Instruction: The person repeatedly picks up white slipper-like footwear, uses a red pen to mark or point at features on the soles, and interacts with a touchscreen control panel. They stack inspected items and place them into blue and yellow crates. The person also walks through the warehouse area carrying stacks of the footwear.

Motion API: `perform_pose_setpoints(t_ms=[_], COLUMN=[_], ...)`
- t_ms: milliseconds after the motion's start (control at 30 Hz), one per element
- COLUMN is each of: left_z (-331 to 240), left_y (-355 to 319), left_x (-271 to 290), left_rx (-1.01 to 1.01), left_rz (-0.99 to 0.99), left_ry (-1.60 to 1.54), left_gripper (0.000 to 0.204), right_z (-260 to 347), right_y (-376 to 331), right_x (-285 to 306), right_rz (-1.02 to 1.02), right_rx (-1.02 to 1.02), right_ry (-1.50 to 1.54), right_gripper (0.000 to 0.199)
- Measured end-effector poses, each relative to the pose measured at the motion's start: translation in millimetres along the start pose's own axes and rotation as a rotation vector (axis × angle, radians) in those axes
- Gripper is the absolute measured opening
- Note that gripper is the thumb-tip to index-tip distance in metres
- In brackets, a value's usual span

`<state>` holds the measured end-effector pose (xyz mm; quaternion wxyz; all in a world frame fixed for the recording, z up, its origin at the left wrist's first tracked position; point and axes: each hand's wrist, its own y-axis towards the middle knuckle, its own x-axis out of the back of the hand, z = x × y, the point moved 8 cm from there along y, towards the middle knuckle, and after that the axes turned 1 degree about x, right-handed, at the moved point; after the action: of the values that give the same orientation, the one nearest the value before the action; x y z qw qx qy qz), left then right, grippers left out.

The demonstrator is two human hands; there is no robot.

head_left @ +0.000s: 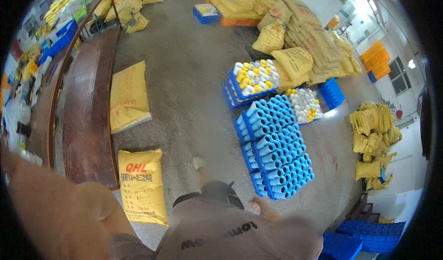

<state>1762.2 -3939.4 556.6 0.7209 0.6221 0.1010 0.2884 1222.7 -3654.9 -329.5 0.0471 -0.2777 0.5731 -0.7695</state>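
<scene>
My left arm [99, 204] is bent up at the lower left, large and blurred close to the camera. Its hand cannot be made out, nor whether it holds anything. Low beside my right hip is my right hand [255, 206], partly hidden by my arm; its fingers are too unclear to read. Nearest to that hand stand blue crates [259, 165] packed with upright light blue tubes [281, 149]. To my left, a full yellow sack [143, 186] with red and black print lies on the floor, with a second yellow sack [129, 98] beyond it.
A long dark red bench [87, 107] runs along the left. Ahead, crates hold white and yellow tubes [256, 77] and silvery ones [304, 105]. Yellow sacks [309, 38] are piled behind them. More sacks [376, 140] and blue crates [374, 234] stand at the right.
</scene>
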Motion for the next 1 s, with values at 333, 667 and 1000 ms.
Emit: perform_pose_setpoints(t_ms=[333,667,1000], left_z=[300,776,1181], left_y=[-555,-507,-760], left_x=[-171,-548,-721], left_rx=[1.504,1.259,1.393], left_rz=[2.206,1.44,1.421], left_ry=[0.033,-0.196,-0.088], left_gripper=[0.071,0.061,0.049], right_z=[822,995,1308], right_y=[82,248,404], right_x=[264,261,408], right_rz=[-0.341,0.08,0.167], right_rx=[1.052,0.658,0.079], right_ry=[-0.207,-0.838,-0.244], right_gripper=[0.038,0.03,0.027])
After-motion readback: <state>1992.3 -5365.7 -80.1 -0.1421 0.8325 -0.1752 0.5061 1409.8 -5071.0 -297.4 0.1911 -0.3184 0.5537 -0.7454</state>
